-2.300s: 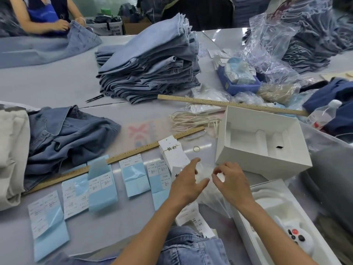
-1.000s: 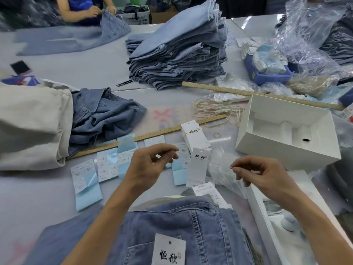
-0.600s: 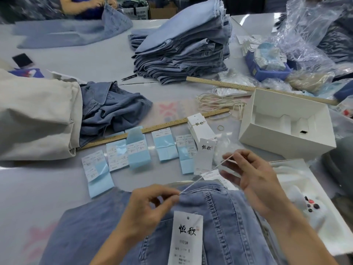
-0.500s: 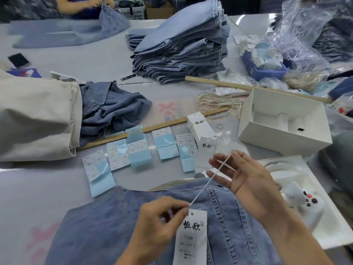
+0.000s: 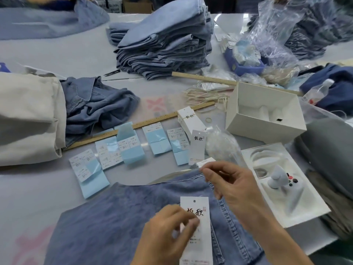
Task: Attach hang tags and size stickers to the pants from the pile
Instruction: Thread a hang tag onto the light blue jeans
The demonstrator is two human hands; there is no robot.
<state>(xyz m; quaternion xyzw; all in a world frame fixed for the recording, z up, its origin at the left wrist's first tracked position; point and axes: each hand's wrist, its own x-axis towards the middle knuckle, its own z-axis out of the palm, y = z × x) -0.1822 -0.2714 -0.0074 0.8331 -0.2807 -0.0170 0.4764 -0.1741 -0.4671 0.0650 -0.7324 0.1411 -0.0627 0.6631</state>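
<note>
- The light-blue denim pants (image 5: 118,222) lie flat on the grey table (image 5: 38,192), nearest the viewer.
- A white rectangular paper hang tag (image 5: 198,211) with black characters lies on the pants, its punched hole at the far end.
- The left hand (image 5: 168,230) pinches the tag's left edge between thumb and curled fingers.
- The right hand (image 5: 233,186), above the pants' far edge, has thumb and forefinger pressed together; whether they grip anything cannot be told.
- Pale-blue sticker sheets (image 5: 131,150) lie in a row beyond the pants.
- A tall stack of folded jeans (image 5: 164,41) stands farther beyond.
</note>
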